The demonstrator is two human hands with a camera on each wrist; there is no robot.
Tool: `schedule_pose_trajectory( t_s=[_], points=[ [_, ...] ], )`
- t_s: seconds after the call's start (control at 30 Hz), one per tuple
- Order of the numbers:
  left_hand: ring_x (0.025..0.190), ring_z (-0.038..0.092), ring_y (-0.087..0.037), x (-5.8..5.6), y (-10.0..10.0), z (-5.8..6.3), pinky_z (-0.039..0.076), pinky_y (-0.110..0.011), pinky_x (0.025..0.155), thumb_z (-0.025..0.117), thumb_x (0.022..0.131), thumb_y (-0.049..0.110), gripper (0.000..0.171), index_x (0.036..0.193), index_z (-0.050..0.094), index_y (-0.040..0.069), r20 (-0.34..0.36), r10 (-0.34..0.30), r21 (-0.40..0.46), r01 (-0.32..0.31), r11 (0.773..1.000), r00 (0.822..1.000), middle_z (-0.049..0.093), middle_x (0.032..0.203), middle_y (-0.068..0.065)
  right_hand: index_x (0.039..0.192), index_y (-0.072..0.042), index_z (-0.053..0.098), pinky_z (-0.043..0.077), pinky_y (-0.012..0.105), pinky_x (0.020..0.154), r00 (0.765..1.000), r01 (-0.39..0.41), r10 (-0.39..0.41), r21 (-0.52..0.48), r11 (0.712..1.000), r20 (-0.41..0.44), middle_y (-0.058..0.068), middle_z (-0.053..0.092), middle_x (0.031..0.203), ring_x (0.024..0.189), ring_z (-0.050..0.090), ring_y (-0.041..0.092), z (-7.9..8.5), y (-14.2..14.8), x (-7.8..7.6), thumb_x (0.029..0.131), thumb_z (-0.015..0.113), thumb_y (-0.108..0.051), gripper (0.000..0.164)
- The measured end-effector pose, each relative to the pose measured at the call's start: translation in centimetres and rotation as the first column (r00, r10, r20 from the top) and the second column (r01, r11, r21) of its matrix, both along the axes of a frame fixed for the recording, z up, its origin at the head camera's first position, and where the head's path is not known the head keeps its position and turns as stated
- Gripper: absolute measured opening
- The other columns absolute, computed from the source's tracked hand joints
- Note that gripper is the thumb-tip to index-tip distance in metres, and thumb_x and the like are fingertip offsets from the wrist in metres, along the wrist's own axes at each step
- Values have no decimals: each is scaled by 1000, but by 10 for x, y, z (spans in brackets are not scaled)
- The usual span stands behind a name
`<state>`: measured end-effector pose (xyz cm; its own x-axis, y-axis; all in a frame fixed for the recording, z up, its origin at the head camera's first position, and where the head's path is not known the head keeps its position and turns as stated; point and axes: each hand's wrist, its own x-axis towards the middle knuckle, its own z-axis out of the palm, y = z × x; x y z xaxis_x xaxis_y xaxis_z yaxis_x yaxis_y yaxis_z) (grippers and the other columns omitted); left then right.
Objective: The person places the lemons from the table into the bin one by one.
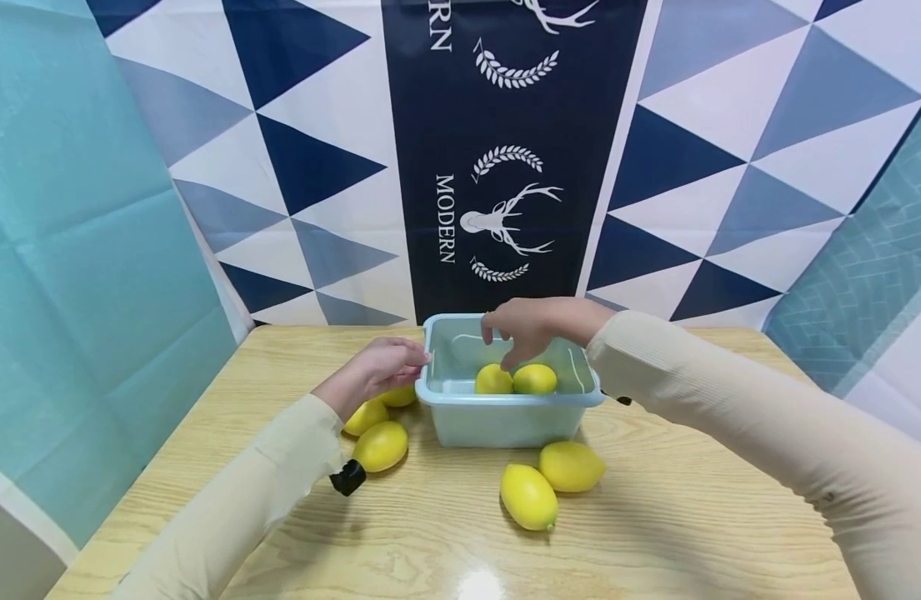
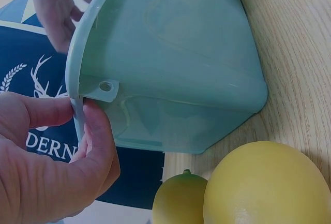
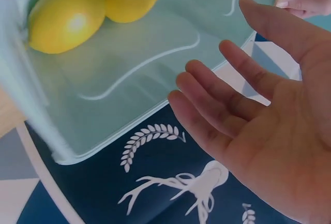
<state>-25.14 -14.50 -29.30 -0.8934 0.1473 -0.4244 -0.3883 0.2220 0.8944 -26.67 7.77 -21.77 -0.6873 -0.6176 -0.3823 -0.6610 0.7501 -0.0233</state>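
Note:
A pale blue-green plastic bin (image 1: 505,423) stands on the table with two lemons inside, one lemon (image 1: 493,380) beside another lemon (image 1: 535,379). My left hand (image 1: 381,367) pinches the bin's left rim between thumb and fingers, plain in the left wrist view, where the rim (image 2: 76,69) runs into the grip. Above the bin's opening hovers my right hand (image 1: 531,327), its fingers spread and nothing held. In the right wrist view that hand (image 3: 264,105) is apart from the lemons (image 3: 67,14) in the bin.
Two lemons, one lemon (image 1: 529,497) touching another lemon (image 1: 572,467), lie in front of the bin. Several more, including a lemon (image 1: 381,446), sit left of it near my left wrist. A patterned cloth (image 1: 505,167) hangs behind the wooden table (image 1: 430,533).

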Motion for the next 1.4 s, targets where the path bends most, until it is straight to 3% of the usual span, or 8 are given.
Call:
schedule_pose_trajectory(
  t_s=[0.17, 0.37, 0.57, 0.77, 1.03, 1.4],
  points=[
    [88, 60, -14, -1, -1, 0, 56, -18, 80, 58, 94, 10, 38, 130, 51, 0, 2, -3, 7, 3, 1000, 1000, 59, 118, -12, 119, -13, 57, 52, 42, 92, 998, -24, 18, -97, 995, -61, 13, 62, 116, 107, 59, 28, -3, 21, 2, 84, 72, -24, 40],
    [90, 59, -15, -2, 0, 0, 56, -21, 87, 59, 94, 10, 39, 130, 51, 1, 10, 2, 10, -2, 1000, 1000, 58, 118, -11, 117, -10, 58, 52, 41, 85, 994, -19, -6, -218, 976, -113, 13, 62, 110, 96, 57, 24, -7, 42, 8, 84, 72, -20, 37],
    [89, 60, -14, -1, 0, 0, 53, -28, 98, 59, 94, 10, 39, 130, 51, 0, 8, 5, 11, -5, 1000, 1000, 59, 117, -11, 116, -10, 60, 52, 46, 92, 985, -33, -24, -319, 947, -173, 14, 62, 114, 105, 58, 28, -10, 57, 18, 84, 72, -18, 35],
    [98, 60, -18, -1, 0, 0, 48, -32, 105, 57, 95, 11, 39, 132, 50, 1, 11, -3, 5, 3, 1000, 1000, 57, 122, -12, 117, -9, 61, 52, 46, 93, 967, -48, -55, -390, 920, -249, 9, 62, 115, 106, 58, 27, -13, 69, 31, 83, 73, -18, 37],
    [89, 59, -15, -2, 0, -1, 49, -32, 105, 58, 94, 11, 40, 132, 49, 1, 8, 5, 3, -6, 1000, 1000, 57, 117, -11, 120, -7, 59, 51, 47, 95, 946, -45, -106, -447, 893, -306, 10, 61, 120, 111, 56, 27, -20, 81, 50, 83, 74, -18, 42],
    [86, 60, -13, -2, -1, -1, 51, -30, 101, 58, 94, 11, 39, 130, 50, 0, -1, 1, 11, -1, 1000, 1000, 59, 110, -9, 121, -11, 57, 52, 47, 93, 896, -36, -212, -538, 842, -392, 8, 59, 120, 109, 56, 27, -39, 84, 77, 79, 77, -16, 46]
  ],
)
